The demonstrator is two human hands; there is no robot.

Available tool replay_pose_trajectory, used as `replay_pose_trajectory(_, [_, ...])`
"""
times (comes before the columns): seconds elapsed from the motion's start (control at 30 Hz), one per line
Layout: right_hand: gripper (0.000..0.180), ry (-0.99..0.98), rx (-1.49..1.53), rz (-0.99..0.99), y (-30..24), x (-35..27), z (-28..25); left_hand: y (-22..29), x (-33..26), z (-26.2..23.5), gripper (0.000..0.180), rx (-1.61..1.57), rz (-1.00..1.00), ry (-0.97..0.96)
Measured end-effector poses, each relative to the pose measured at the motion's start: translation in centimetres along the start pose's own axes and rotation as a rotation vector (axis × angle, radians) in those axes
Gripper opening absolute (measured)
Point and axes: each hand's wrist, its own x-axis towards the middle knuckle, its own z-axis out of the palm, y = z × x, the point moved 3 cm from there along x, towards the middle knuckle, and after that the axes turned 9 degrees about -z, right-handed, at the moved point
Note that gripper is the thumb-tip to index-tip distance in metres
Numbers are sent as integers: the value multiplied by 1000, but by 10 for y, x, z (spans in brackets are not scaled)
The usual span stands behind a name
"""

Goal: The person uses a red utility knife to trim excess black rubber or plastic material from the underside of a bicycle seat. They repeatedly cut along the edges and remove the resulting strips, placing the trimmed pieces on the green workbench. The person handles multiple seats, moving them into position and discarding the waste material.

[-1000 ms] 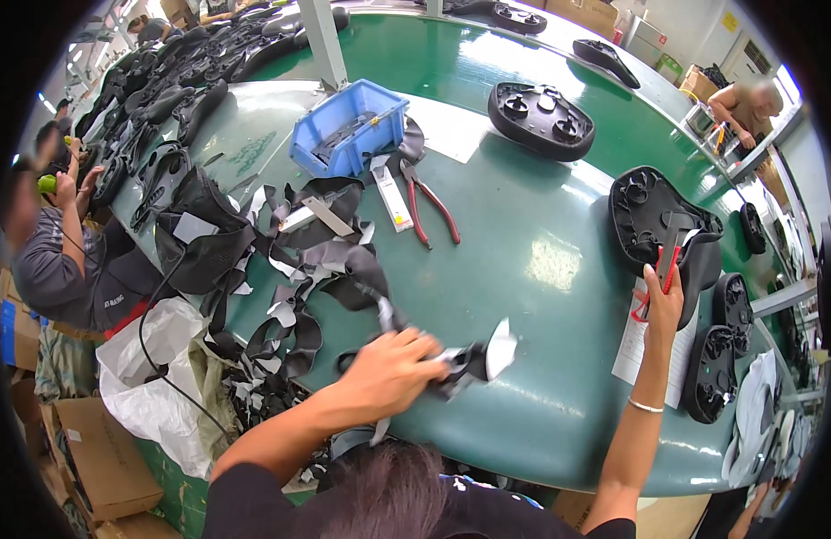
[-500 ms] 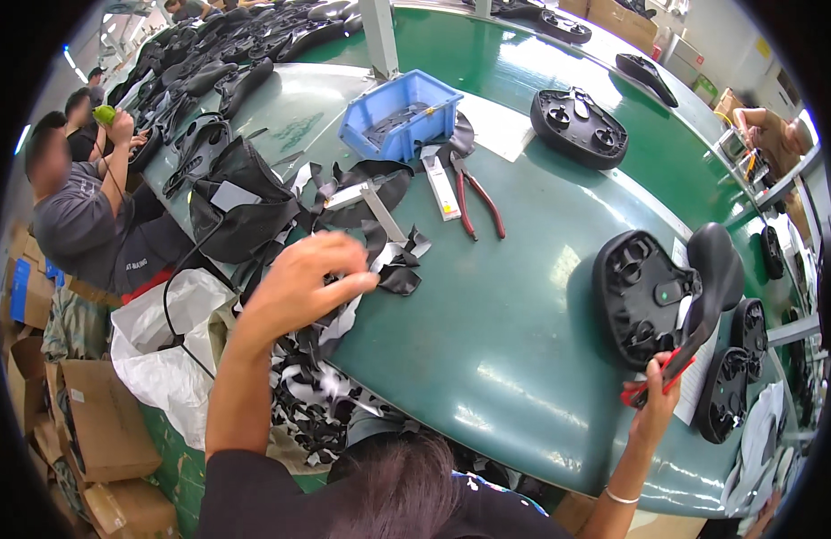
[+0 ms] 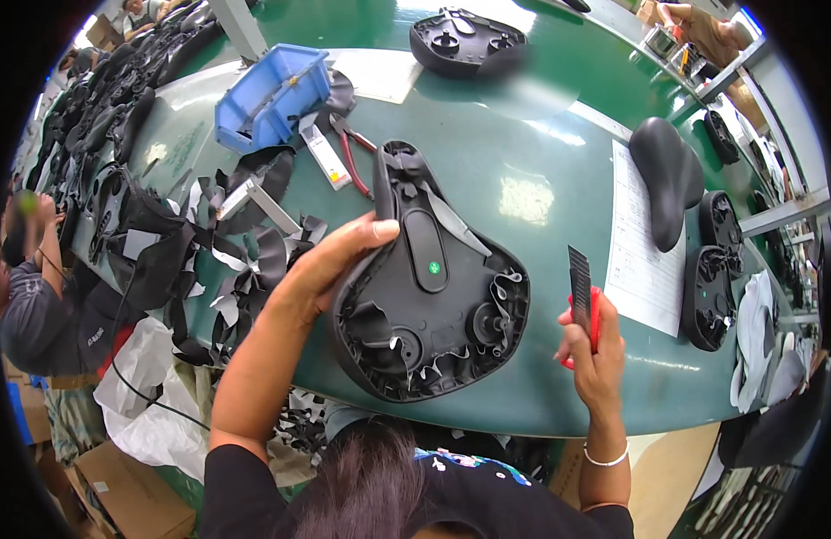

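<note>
Moved: left hand [image 3: 337, 256], now gripping the black pear-shaped plastic saddle [image 3: 460, 310]; right hand [image 3: 598, 368] holds red-handled metal cutter [image 3: 580, 292]; trimming likely, next cut needing steadiness.

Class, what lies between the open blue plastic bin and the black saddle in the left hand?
In the head view, a dark scrap, a slim white box and red-handled metal pliers lie between the blue bin and the black saddle.

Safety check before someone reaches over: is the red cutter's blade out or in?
Out: a dark blade extends bare beyond the handle of the red cutter in the right hand.
</note>
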Motion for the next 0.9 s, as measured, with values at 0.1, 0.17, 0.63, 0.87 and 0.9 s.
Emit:
replay_pose_trajectory(0.1, [62, -59, -413, -573, -15, 9, -8, 17, 3, 17, 62, 125, -26, 115])
replay_pose_trajectory(0.17, [61, -203, -620, -655, -31, 26, -12, 23, 14, 10, 66, 291, 61, 189])
replay_pose_trajectory(0.63, [62, -169, -408, -86, -29, -82, 40, -6, -36, 21, 59, 254, 265, 330])
replay_pose_trajectory(0.87, [64, 69, -189, -289, -26, -33, 28, -42, -76, 25, 62, 182, 412, 387])
replay_pose_trajectory(0.9, [65, 33, -267, -433, -36, -9, 40, -47, -77, 27, 61, 183, 438, 405])
